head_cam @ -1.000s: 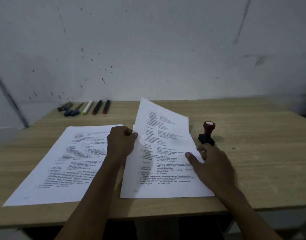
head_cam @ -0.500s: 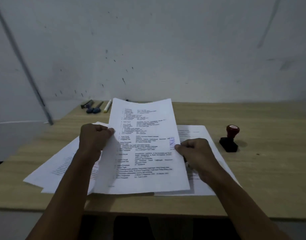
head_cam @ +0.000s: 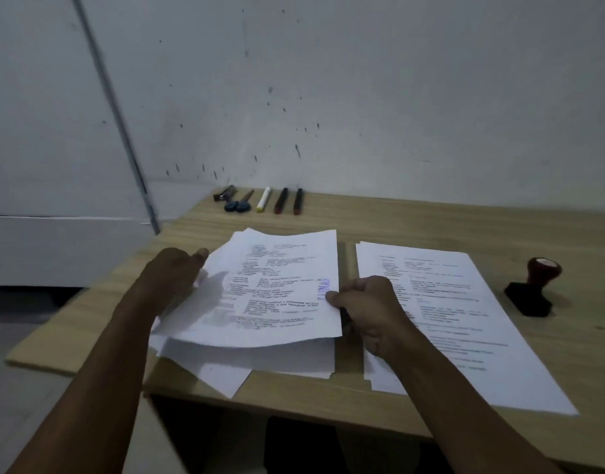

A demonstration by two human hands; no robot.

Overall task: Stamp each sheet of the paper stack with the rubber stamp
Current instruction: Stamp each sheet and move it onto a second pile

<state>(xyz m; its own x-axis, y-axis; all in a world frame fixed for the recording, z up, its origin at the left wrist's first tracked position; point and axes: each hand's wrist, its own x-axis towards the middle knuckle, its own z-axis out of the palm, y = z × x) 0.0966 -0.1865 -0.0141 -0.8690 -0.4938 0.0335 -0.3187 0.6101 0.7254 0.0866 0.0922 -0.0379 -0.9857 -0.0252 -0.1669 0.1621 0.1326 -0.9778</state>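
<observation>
A printed sheet [head_cam: 270,292] with a blue stamp mark near its right edge hovers low over a loose pile of sheets [head_cam: 246,360] at the table's left. My left hand [head_cam: 173,278] holds the sheet's left edge, and my right hand [head_cam: 366,306] pinches its right edge. A second stack of printed paper [head_cam: 465,323] lies to the right, partly under my right forearm. The rubber stamp [head_cam: 533,289], with a red knob and black base, stands upright on the table right of that stack, untouched.
The wooden table [head_cam: 431,220] stands against a grey wall. Along its back edge lie a stapler [head_cam: 225,193], scissors [head_cam: 239,203], a white marker [head_cam: 263,199] and two dark pens [head_cam: 289,201]. The table's left edge is close to the loose pile.
Both hands carried the stamped sheet leftward from the right stack and lowered it over the left pile. The view swung left, and the stamp has stayed in place.
</observation>
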